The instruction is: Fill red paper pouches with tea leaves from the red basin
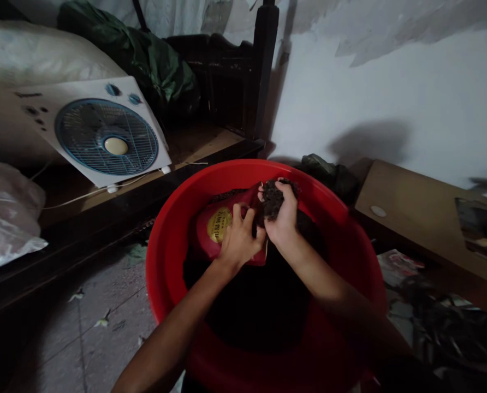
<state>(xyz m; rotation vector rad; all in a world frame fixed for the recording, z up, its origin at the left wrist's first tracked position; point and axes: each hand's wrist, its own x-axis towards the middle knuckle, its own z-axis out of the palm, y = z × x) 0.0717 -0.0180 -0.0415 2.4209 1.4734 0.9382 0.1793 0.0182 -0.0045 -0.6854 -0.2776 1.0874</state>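
My left hand [240, 239] grips the open edge of a red bag [205, 232] with a round yellow label. The bag lies tilted inside a large red plastic tub [158, 245], its mouth turned toward my other hand. Cupped in my right hand [285, 217] is a clump of dark, dry, shredded leaf-like material [273, 201], held right at the bag's mouth. More dark material [260, 305] covers the tub's bottom, though shadow hides its detail.
A white box fan [104, 136] stands on a wooden platform at the left, near a plastic bag [8, 213]. To the right is a low wooden table [407, 199]. Behind it rises a white wall [391, 93]. Scraps lie on the tiled floor [100, 349].
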